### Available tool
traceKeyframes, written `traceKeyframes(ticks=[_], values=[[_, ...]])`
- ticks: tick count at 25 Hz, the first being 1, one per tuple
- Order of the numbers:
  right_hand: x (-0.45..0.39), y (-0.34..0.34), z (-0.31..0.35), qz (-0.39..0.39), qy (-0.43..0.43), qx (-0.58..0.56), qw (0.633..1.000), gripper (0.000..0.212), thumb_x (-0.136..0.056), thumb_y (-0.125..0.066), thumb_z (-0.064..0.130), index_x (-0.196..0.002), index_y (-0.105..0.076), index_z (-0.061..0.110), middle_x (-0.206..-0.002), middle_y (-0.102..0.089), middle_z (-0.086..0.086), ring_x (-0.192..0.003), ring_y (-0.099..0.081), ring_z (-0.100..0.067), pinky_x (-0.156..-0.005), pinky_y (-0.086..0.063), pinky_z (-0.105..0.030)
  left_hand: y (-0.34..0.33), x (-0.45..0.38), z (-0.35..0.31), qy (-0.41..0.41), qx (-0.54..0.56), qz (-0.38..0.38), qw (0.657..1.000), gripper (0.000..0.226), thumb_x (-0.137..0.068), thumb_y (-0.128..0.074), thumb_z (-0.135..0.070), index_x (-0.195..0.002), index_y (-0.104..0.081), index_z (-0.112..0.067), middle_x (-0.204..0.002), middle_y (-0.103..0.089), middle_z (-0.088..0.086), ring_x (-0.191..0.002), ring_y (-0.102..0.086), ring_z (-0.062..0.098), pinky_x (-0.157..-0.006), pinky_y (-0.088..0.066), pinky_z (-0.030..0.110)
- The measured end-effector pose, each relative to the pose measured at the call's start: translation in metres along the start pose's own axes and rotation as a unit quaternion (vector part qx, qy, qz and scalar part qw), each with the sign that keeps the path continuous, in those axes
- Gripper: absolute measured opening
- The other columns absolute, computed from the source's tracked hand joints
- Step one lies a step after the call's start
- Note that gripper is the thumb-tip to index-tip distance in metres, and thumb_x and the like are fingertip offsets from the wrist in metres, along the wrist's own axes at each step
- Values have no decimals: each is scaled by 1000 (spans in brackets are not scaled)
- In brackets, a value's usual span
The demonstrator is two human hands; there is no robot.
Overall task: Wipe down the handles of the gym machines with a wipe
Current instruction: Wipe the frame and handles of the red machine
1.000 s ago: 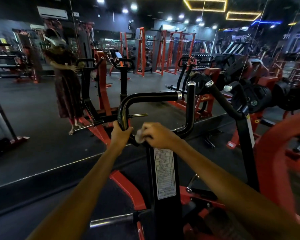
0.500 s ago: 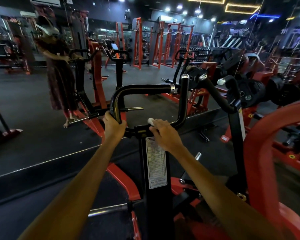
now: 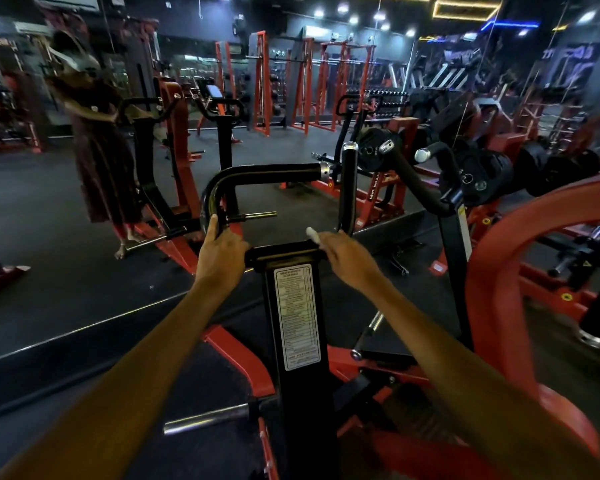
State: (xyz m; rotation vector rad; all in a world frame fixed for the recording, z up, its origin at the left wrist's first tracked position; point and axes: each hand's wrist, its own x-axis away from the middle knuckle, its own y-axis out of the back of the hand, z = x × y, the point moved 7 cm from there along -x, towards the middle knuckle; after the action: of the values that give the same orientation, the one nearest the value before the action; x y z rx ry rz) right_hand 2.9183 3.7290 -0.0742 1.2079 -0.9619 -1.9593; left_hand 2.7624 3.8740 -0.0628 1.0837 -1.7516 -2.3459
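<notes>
Hands on black machine w/ red frame: left hand (image 3: 222, 256) grips lower bend of curved handle (image 3: 257, 174), fingers wrapped round tube. Right hand (image 3: 343, 256) — fingers curled — holds white wipe (image 3: 311, 233) against base of upright handle (image 3: 348, 188), just above label (image 3: 297, 317) on post.

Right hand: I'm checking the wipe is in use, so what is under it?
A white wipe pokes out beyond the right hand, on the black crossbar. The rest of the wipe is covered.
</notes>
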Motion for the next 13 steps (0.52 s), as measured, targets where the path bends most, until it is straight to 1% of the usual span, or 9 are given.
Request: traceKeyframes(ticks=[1,2,3,4,5,7,8,11,13], values=[[-3,4,-9,4,-4,18,1000,36,-94,-45,3,-130,-52,7,-125,-58,-13,-120,-52,-30,-112,-30,-39,1,2,-2,-3,-19,7,1000,20,-84,-58,-7,-97,-72,-9,-96,-68,9,-110,-56,28,-113,15,39],[-8,5,-13,10,-2,35,999,40,-92,-45,-3,-131,-51,6,-130,-55,-13,-126,-46,-31,-114,-22,-35,-1,5,-5,-5,-35,21,999,19,-86,-56,-11,-99,-70,-10,-98,-66,7,-110,-55,26,-113,16,40],[-11,5,-12,12,-9,43,999,43,-91,-45,-6,-132,-50,6,-135,-50,-14,-132,-39,-30,-114,-17,-31,-2,7,-6,-2,-36,32,999,20,-87,-52,-15,-99,-68,-11,-99,-65,7,-110,-55,25,-113,16,41],[-12,4,-8,4,-26,44,999,46,-90,-45,-8,-134,-47,5,-139,-46,-14,-136,-33,-29,-113,-15,-29,-2,9,-7,3,-26,29,999,21,-89,-49,-18,-95,-68,-9,-97,-64,8,-108,-55,25,-114,14,42],[-10,2,-2,-13,-44,43,998,47,-89,-45,-9,-135,-46,4,-141,-44,-14,-137,-31,-28,-113,-15,-28,-2,9,-8,9,-9,19,1000,25,-90,-46,-19,-89,-68,-7,-94,-64,10,-104,-56,27,-115,12,42],[2,-8,8,-62,-63,25,996,48,-89,-46,-8,-135,-44,3,-140,-46,-12,-136,-34,-26,-111,-22,-28,0,7,-11,31,20,12,999,38,-94,-39,-24,-80,-68,-3,-88,-65,12,-99,-57,27,-117,7,42],[11,-11,11,-78,-54,16,995,48,-89,-47,-8,-135,-45,3,-139,-47,-11,-135,-35,-25,-110,-26,-30,0,5,-12,45,30,10,999,45,-96,-35,-28,-81,-69,-3,-88,-66,12,-99,-58,26,-117,6,42],[15,-5,2,-64,-8,40,997,46,-88,-49,-6,-132,-50,6,-136,-51,-9,-131,-42,-25,-109,-36,-37,-4,0,-15,69,10,35,997,58,-99,-25,-41,-94,-72,-6,-100,-67,12,-107,-57,24,-117,6,43],[4,1,-4,-73,-26,46,996,40,-90,-49,-3,-127,-55,9,-128,-58,-9,-122,-51,-26,-104,-40,-36,-8,0,-15,70,-8,55,996,62,-100,-21,-43,-97,-72,-9,-106,-66,12,-111,-55,24,-118,6,44]])
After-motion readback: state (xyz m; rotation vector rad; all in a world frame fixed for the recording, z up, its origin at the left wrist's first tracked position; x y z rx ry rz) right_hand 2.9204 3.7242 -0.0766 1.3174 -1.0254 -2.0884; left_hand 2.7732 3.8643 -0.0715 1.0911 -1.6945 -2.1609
